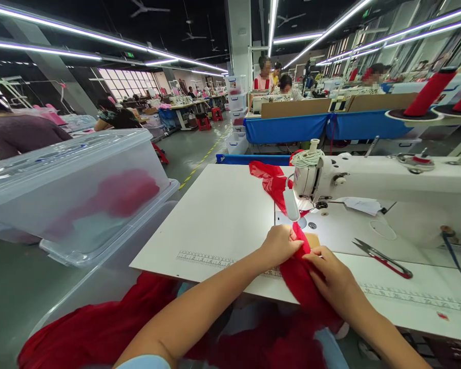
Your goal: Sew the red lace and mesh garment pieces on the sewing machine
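A strip of red fabric (299,279) runs from my lap up over the white sewing table (218,215) and under the needle of the white sewing machine (369,179). My left hand (278,245) pinches the fabric's left edge just in front of the presser foot. My right hand (330,279) is closed on the same fabric a little nearer to me. More red cloth (271,182) trails out behind the machine head.
Thread snips with red handles (384,259) lie on the table to the right. Clear plastic bins (77,189) holding red cloth stand stacked at my left. A red thread cone (430,95) sits above the machine. Other people work at tables farther back.
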A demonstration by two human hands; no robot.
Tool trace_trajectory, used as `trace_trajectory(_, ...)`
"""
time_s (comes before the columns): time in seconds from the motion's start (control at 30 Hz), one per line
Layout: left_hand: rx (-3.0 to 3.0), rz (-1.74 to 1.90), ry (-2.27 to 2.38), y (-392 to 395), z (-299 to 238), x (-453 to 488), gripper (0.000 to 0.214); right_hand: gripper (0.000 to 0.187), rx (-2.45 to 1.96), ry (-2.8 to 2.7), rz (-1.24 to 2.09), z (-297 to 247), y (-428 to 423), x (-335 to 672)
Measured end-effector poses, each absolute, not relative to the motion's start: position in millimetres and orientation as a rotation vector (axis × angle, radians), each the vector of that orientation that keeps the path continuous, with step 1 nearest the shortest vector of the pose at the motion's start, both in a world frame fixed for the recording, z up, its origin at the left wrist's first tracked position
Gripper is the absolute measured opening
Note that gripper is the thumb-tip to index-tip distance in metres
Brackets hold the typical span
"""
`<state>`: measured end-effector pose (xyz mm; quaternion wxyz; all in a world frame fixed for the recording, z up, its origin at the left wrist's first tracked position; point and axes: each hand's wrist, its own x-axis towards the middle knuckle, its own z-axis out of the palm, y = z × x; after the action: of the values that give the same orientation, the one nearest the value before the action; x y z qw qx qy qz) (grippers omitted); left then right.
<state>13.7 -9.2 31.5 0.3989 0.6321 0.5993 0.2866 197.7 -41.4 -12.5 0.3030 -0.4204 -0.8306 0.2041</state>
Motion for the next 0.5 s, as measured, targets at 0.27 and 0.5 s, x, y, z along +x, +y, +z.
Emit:
trace_trajectory(0.27,1.624,0.790,1.435,-18.8,16.3,7.6,0.010,0.074,-1.440,-1.214,1.325,-7.9,-7.1,195.5)
trace_trajectory(0.5,1.777,0.730,1.320,-19.1,17.0,5.4,0.030,0.058,-1.392,-1.267,1.065,-3.7,36.4,195.1)
